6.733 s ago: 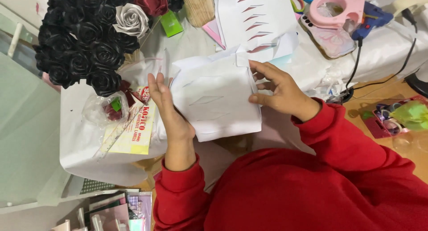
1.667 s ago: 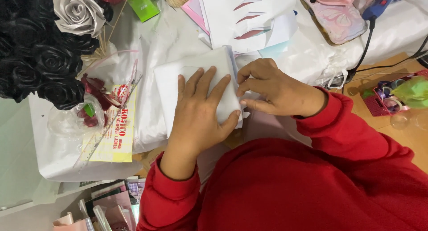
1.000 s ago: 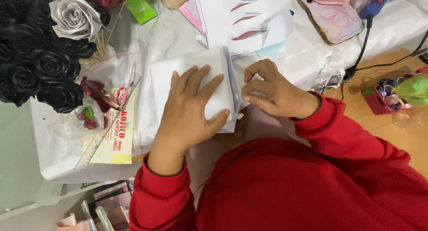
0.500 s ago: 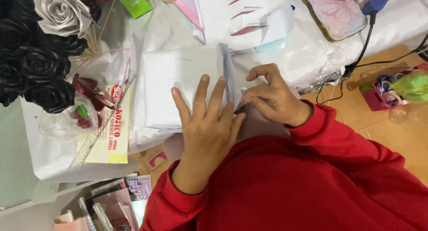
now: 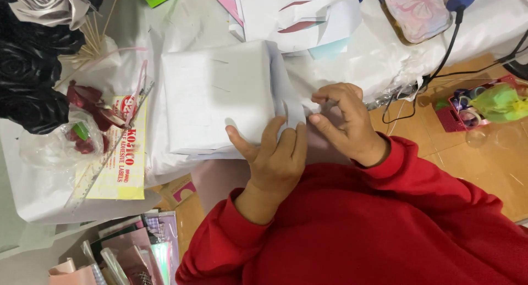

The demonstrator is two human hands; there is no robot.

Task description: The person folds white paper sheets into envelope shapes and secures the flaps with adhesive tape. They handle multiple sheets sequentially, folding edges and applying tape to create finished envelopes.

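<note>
One folded white paper sheet lies flat on the cluttered table, up-left of both hands. Left hand, nearer, presses fingers spread on its lower right corner; right hand pinches the right edge flap.

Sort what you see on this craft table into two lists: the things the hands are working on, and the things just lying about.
In hand:
- folded white paper, pressed by the left hand
- its right edge, pinched by the right hand

Lying about:
- black paper roses
- silver rose
- clear ruler
- yellow label packet
- cut white sheets
- black cable
</note>
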